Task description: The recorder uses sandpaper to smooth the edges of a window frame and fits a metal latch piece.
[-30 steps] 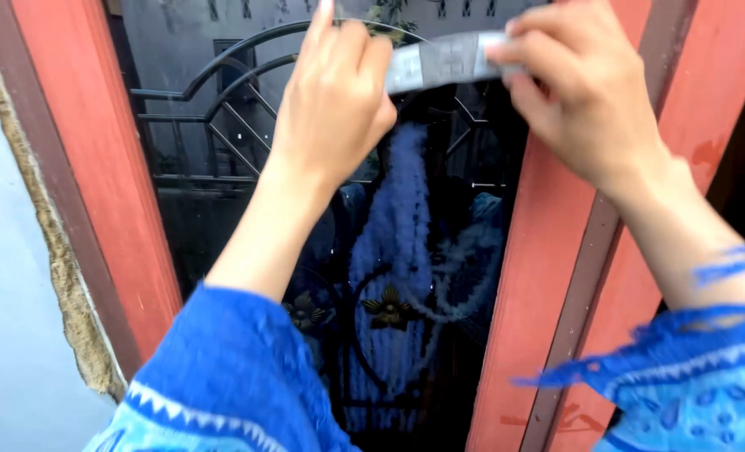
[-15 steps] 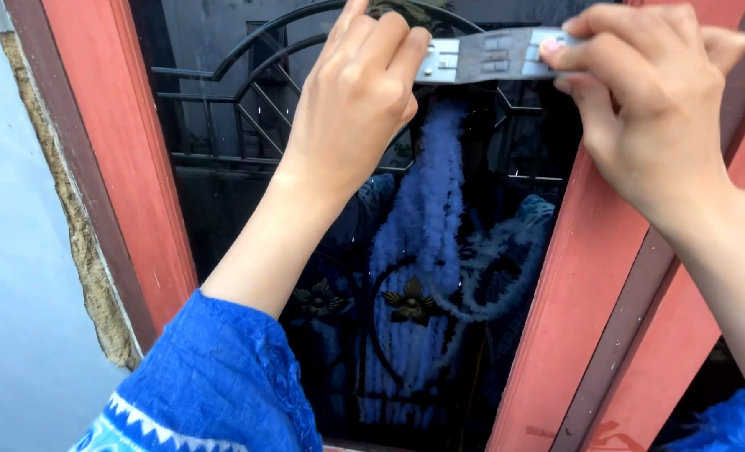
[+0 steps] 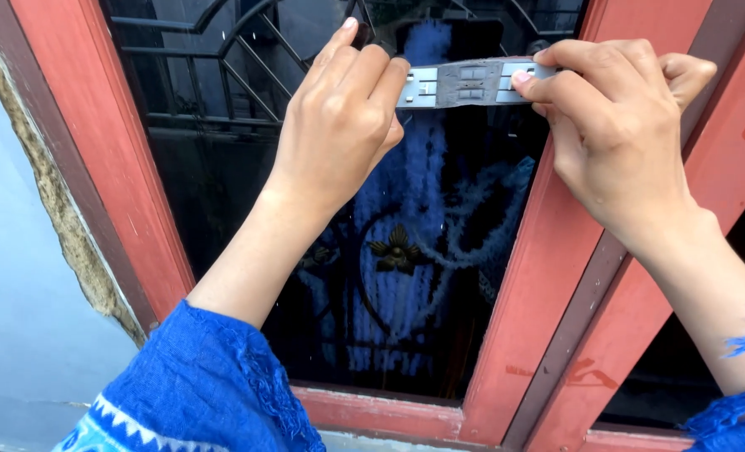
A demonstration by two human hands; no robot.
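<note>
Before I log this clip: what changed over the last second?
Both hands, left hand and right hand, lowered in view with the grey strip, now across the dark glass. Unchanged: both hands' fingers pinch the strip's ends, held level before the red window frame.

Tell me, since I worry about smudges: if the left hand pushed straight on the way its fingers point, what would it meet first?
Probably the dark glass window pane; the left hand seems close, but depth is unclear.

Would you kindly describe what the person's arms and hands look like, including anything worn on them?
Both hands, left hand and right hand, are bare, with no gloves, rings or watch visible. The forearms are uncovered. The wide left sleeve is bright blue textured fabric with a white zigzag band near its edge; the right sleeve is matching blue, its hem frayed or fringed.
</note>
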